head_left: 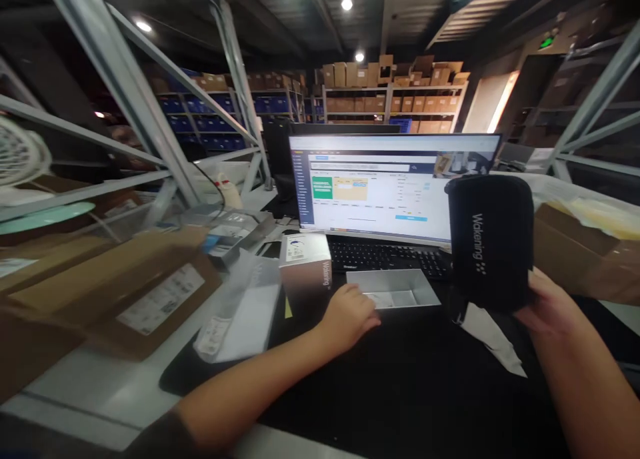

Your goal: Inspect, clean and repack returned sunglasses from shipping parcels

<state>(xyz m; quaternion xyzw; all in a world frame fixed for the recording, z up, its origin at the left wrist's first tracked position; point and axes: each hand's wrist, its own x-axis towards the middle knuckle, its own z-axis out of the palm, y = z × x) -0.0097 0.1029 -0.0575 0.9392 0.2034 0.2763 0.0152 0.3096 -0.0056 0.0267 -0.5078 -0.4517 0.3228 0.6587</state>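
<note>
My right hand (550, 305) grips a black zip case (487, 245) by its side and lower edge, raised in front of the screen's right part. The case stands upright, its white "Wakening" lettering running sideways. My left hand (350, 315) has its fingers curled at the left end of an open silver-grey box (415, 291) on the black mat (400, 379); fingertips are partly hidden. Just left of this hand stands a closed carton (306, 272), silver on top and pinkish on its side, also marked "Wakening". A crumpled white sheet (493, 339) lies below the case.
Behind the box are a black keyboard (380, 253) and a lit monitor (370, 185). At left lie a clear plastic bag (245, 312) and a brown shipping carton (125, 292). Another brown carton (580, 252) stands at right. Metal posts (115, 79) rise at left.
</note>
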